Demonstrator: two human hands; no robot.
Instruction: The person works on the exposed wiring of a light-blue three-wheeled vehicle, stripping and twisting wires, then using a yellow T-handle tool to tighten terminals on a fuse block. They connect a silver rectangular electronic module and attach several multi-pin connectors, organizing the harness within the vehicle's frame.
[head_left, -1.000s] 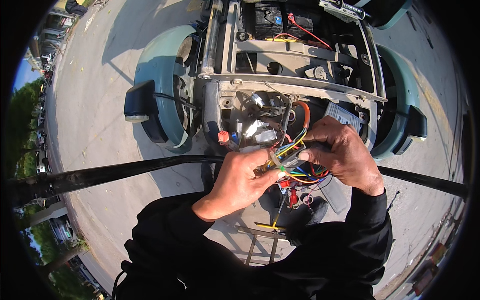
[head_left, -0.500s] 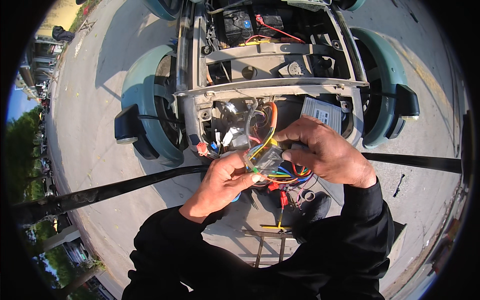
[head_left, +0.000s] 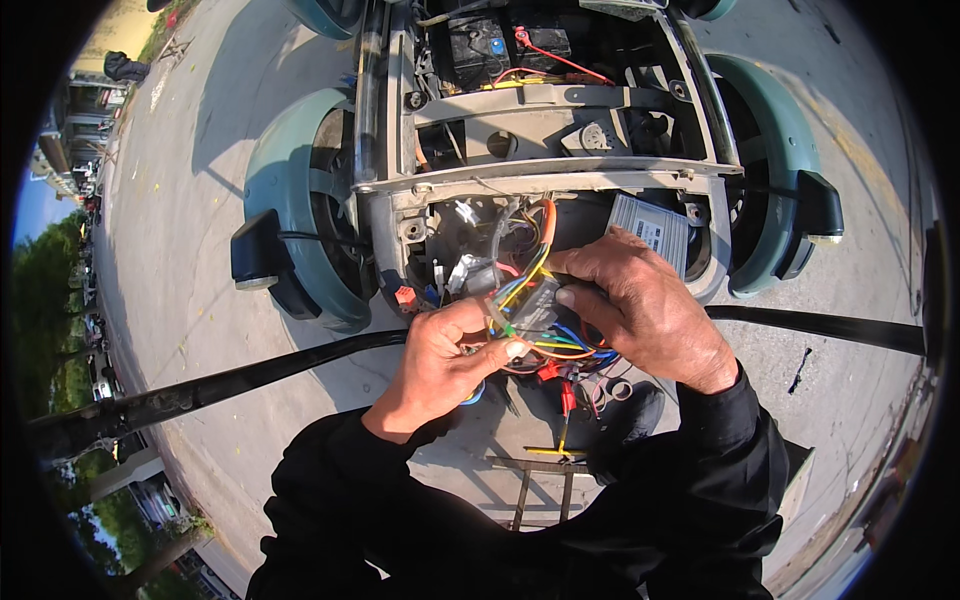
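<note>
My left hand (head_left: 452, 365) is closed on a bundle of coloured wires (head_left: 505, 315), its thumb at a green segment. My right hand (head_left: 640, 310) is closed, fingers pinching a dark, semi-transparent piece (head_left: 535, 305) among the wires at their right. The bundle runs from an orange sleeve (head_left: 548, 225) in the open grey frame compartment (head_left: 410, 245). White connectors (head_left: 462, 275), a red connector (head_left: 405, 295) and a finned silver box (head_left: 645, 225) lie in that compartment. Red parts (head_left: 567, 395) and loose wires hang below my hands. Some fingertips are hidden by wires.
The vehicle's upper bay holds black batteries (head_left: 480, 55) with red cables. Teal fenders (head_left: 280, 180) with black lamp housings flank the frame. A black bar (head_left: 220, 385) crosses to either side. A dark metal stand (head_left: 540, 465) is below, on concrete.
Compared with a second ago, the frame and both hands sit further left in view. My right hand has turned the dark piece slightly; both hands keep their hold.
</note>
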